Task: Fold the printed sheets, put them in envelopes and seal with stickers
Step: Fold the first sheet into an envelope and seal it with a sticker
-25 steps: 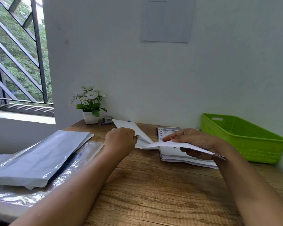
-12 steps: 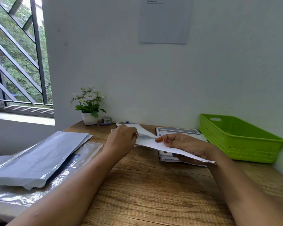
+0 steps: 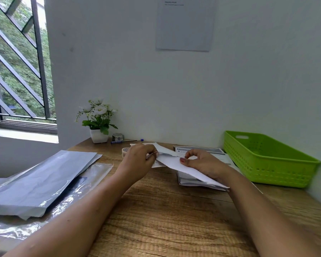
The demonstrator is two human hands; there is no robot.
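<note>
We can read nothing for certain: the notice (image 3: pixel 184 25) on the wall carries a few lines of small print at its top, too fine to make out, and the stack of printed sheets (image 3: pixel 200 151) on the table (image 3: pixel 165 219) shows a dark header bar over blurred text. Against the wall we see a small flower pot (image 3: pixel 99 135), a roll of tape (image 3: pixel 117 136) and a blue pen (image 3: pixel 126 141); a second roll (image 3: pixel 125 151) lies just behind the left hand (image 3: pixel 137 162). Grey mailing bags (image 3: pixel 41 180) rest on clear plastic (image 3: pixel 98 168) at the left, and a green basket (image 3: pixel 267 160) sits at the right, beside the stack. Both hands hold a white paper (image 3: pixel 171 162) above the table, partly hiding the stack. The left hand pinches its left end between thumb and fingers. The right hand (image 3: pixel 204 164) grips it with the thumb on its near face and the fingers curled behind. We cannot tell whether it is a folded sheet or an envelope.
</note>
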